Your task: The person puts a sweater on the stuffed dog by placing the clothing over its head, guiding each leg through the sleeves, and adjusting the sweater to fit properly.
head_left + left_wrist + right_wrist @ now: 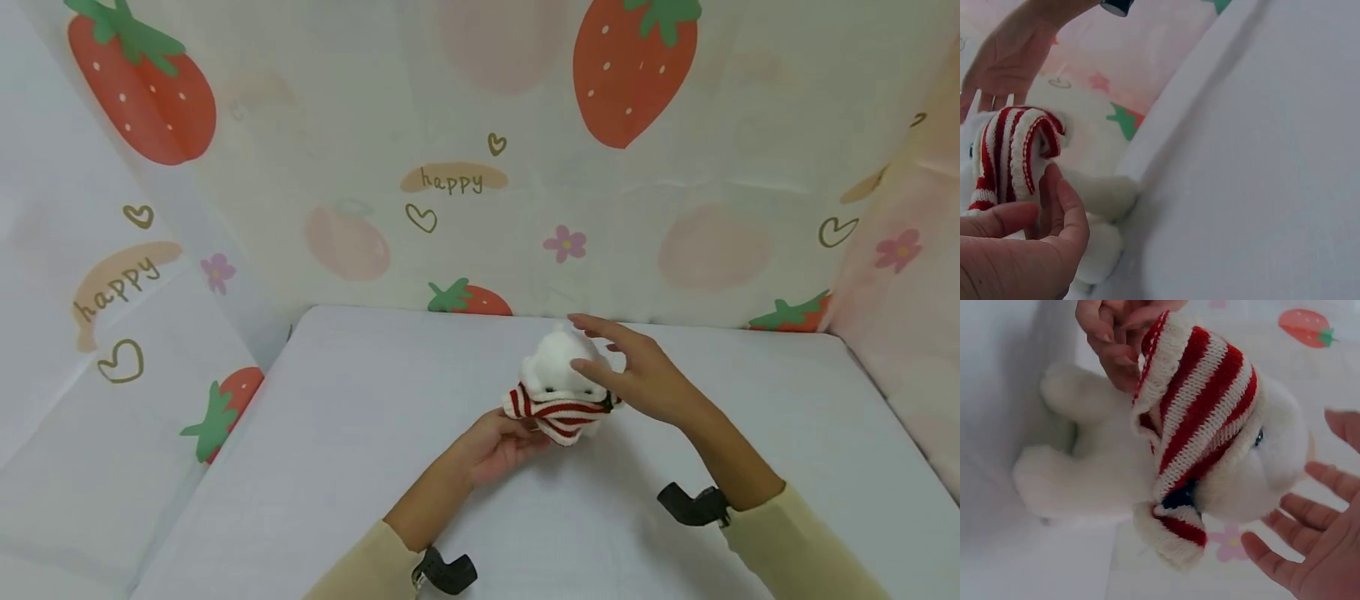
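Nearest to the camera are two beige sleeves (802,546), each with a black device (693,506) at the cuff, one on each side in front of the toy. The left hand (498,450) is at the left side of the white plush toy (557,367); its thumb and bent fingers pinch the edge of the striped cloth (566,412), which is red and white and wraps the toy below its head. The right hand (637,375) is just beside the toy's head, with fingers spread, and it grips nothing; I cannot tell if a fingertip touches. So the two hands are apart, with the toy between them. The toy stands upright on the white tabletop (360,400). Behind the toy hangs a curtain (540,283) printed with strawberries (633,75).
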{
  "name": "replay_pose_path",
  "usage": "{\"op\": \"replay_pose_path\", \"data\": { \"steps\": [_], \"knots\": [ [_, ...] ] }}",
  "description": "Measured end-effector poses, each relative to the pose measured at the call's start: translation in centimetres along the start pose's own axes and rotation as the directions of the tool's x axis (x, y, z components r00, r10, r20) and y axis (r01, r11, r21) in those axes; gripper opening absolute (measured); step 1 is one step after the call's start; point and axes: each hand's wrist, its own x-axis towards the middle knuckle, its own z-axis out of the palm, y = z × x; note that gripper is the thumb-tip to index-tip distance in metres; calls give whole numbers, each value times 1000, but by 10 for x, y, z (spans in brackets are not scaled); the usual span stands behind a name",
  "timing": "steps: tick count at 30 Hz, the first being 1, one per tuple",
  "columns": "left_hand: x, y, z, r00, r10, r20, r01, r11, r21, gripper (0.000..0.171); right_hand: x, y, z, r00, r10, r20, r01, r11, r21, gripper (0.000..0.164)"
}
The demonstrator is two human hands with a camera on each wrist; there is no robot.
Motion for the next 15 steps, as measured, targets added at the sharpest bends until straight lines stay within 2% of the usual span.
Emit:
{"op": "replay_pose_path", "data": {
  "steps": [3, 7, 9, 15],
  "knots": [
    [-2, -3, 1, 997, -26, 74, 23, 999, 34, 62, 5, -3, 1, 997, -41, 65, 43, 999, -26, 62],
    [-4, -5, 6, 986, -82, 142, 66, 991, 117, 49, 9, -3, 3, 992, -80, 102, 86, 995, -58, 57],
    [-4, -7, 8, 986, -100, 133, 81, 987, 138, 45, 11, -2, 4, 991, -94, 96, 101, 993, -68, 55],
    [-2, -15, 8, 995, -94, 43, 81, 968, 236, 33, 13, 0, 7, 993, -107, 59, 111, 991, -77, 50]
  ]
}}
